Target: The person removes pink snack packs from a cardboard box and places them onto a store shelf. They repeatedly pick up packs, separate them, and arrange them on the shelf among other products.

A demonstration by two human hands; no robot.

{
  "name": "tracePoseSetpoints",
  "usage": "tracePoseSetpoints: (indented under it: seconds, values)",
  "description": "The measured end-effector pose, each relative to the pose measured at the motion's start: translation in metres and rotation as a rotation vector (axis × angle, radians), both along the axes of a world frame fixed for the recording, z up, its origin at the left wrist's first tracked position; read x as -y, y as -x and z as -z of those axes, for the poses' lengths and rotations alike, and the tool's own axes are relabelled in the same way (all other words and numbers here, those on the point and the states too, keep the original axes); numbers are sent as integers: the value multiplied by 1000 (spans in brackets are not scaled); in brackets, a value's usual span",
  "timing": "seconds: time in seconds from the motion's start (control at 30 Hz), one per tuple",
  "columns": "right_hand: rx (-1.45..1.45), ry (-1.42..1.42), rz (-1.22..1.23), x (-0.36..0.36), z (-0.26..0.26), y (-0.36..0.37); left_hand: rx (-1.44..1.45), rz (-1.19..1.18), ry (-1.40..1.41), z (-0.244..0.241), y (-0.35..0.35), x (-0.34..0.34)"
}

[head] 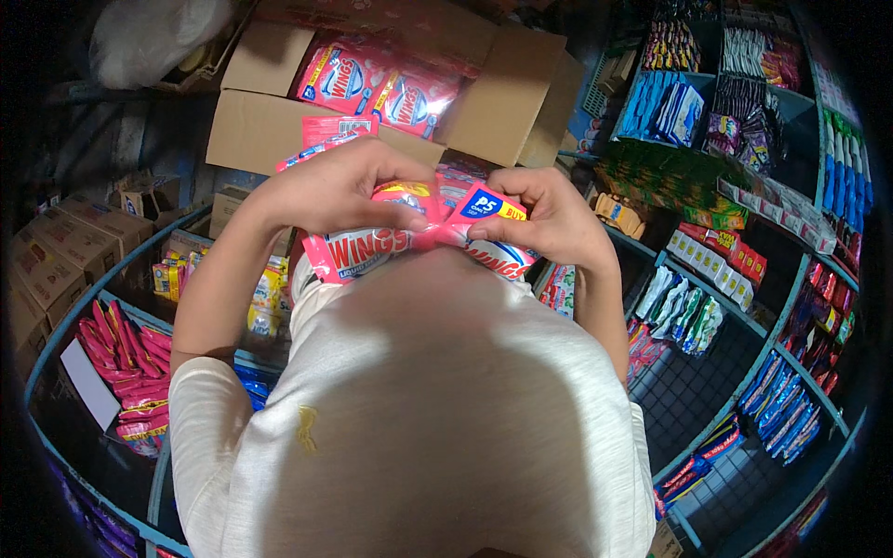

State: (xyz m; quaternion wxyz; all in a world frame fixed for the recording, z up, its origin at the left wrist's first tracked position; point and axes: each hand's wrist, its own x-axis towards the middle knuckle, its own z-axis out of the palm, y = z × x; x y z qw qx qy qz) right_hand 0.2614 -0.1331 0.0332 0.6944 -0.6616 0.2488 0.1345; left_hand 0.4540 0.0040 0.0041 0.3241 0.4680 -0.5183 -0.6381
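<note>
A joined strip of pink Wings liquid detergent sachets (352,255) is held close to my chest. My left hand (335,185) grips its left part, the thumb lying across the front. On the other side, my right hand (548,216) pinches the right-hand sachet (499,259) between thumb and curled fingers. Between the two thumbs the film is bunched and creased. More pink sachets (338,129) show behind my left hand; whether they belong to the same strip is hidden. Beyond my hands stands an open cardboard carton (261,125) with pink Wings packs (342,77) inside.
Stacked brown cartons (77,237) stand at the left. Below them, a blue-framed rack holds pink packets (136,363). Shelves on the right carry blue sachets (656,104), small boxes (718,258) and hanging packets (680,307). A clear plastic bag (150,38) lies at the upper left.
</note>
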Motion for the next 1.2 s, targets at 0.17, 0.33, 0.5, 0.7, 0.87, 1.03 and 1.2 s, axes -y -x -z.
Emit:
tracePoseSetpoints:
  seconds: [0.17, 0.33, 0.5, 0.7, 0.87, 1.03, 1.2]
  values:
    - [-4, -22, 30, 0, 2, 0, -13, -26, 12, 7, 1, -2]
    - [-29, 54, 10, -1, 4, 5, -62, -98, 26, 16, 5, -9]
    - [3, 16, 78, -8, 15, 11, -126, -232, -13, 29, 18, -16]
    - [-76, 126, 198, 7, 28, 38, -143, -559, -55, 55, -10, -52]
    - [-126, 91, 309, 12, 20, 34, -315, -731, -175, 49, -33, -73]
    - [374, 879, -17, 34, -35, -31, 157, -621, 132, -24, -63, -47]
    - [591, 1273, -88, 59, -42, -110, 515, -455, 472, -82, -76, -6]
